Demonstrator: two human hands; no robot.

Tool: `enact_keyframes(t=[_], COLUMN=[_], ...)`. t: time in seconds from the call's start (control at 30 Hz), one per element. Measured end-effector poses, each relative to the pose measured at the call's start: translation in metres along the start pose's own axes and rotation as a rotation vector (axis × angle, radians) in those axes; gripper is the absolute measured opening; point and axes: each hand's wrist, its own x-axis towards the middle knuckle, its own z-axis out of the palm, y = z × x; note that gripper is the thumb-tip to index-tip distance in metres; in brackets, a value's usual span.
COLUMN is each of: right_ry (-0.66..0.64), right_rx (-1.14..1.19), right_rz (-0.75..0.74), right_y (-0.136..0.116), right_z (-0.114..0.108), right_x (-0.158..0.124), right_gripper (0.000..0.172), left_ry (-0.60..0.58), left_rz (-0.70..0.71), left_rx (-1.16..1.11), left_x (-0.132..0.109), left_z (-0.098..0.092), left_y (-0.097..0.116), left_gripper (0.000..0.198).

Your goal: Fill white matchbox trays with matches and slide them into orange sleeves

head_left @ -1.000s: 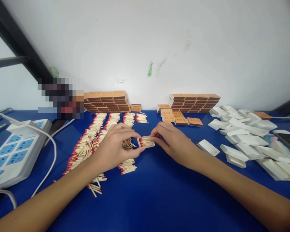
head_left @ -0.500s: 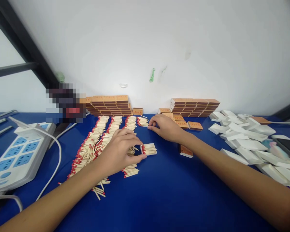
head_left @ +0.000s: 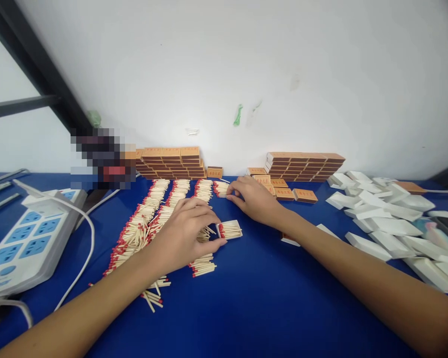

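Note:
My left hand [head_left: 190,228] grips the left end of a small white tray [head_left: 236,235] between thumb and fingers. Matches [head_left: 229,230] lie in that tray, their red heads to the left. My right hand [head_left: 252,198] is at the right end of a small group of matches [head_left: 220,189] near the wall; its thumb and fingertips are curled close together, and whether they pinch a match is too small to tell. Rows of red-headed matches [head_left: 134,233] spread to the left of my left hand and partly under it.
Stacked matchboxes [head_left: 171,161] stand by the wall at left, more [head_left: 306,166] at right. Loose matchboxes [head_left: 305,195] lie before the right stack. White trays [head_left: 381,209] are heaped at far right. A power strip [head_left: 33,238] with white cables lies at left.
My right hand has shifted slightly left, its fingertips now touching the small match group. My left hand stays on the tray. The view has shifted a little.

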Motion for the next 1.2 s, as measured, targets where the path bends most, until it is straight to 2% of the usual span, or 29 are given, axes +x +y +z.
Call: enact_keyframes(t=[0.27, 0.43, 0.5, 0.6, 0.67, 0.77, 0.97, 1.07, 1.2], right_ry=[-0.051, -0.066, -0.066, -0.15, -0.219, -0.242, -0.298, -0.296, -0.289], right_rx=[0.017, 0.049, 0.087, 0.135, 0.149, 0.193, 0.287, 0.312, 0.318], right_rz=[-0.002, -0.023, -0.045, -0.117, -0.149, -0.145, -0.116, -0.093, -0.059], right_y=[0.002, 0.001, -0.005, -0.02, -0.03, -0.038, -0.02, -0.014, -0.019], right_z=[0.001, -0.009, -0.017, -0.029, -0.035, -0.039, -0.039, -0.035, -0.029], right_x=[-0.001, -0.003, -0.005, -0.009, -0.012, -0.014, -0.016, -0.021, -0.026], right_gripper=[0.011, 0.013, 0.013, 0.015, 0.015, 0.012, 0.004, 0.008, 0.011], left_ry=[-0.011, 0.064, 0.093, 0.122, 0.126, 0.112, 0.094, 0.092, 0.075], left_rz=[-0.035, -0.067, -0.07, -0.068, -0.07, -0.079, -0.075, -0.078, -0.064], left_rx=[0.03, 0.055, 0.062, 0.092, 0.106, 0.109, 0.112, 0.107, 0.083], left_x=[0.003, 0.003, 0.002, 0.002, 0.002, 0.002, 0.001, 0.0, 0.0], left_z=[-0.003, -0.002, -0.002, -0.002, -0.002, -0.003, -0.001, 0.001, 0.001], left_y=[0.0, -0.002, -0.004, -0.005, -0.005, -0.004, -0.005, -0.005, -0.006], left_gripper=[0.024, 0.021, 0.019, 0.021, 0.023, 0.023, 0.023, 0.022, 0.022])
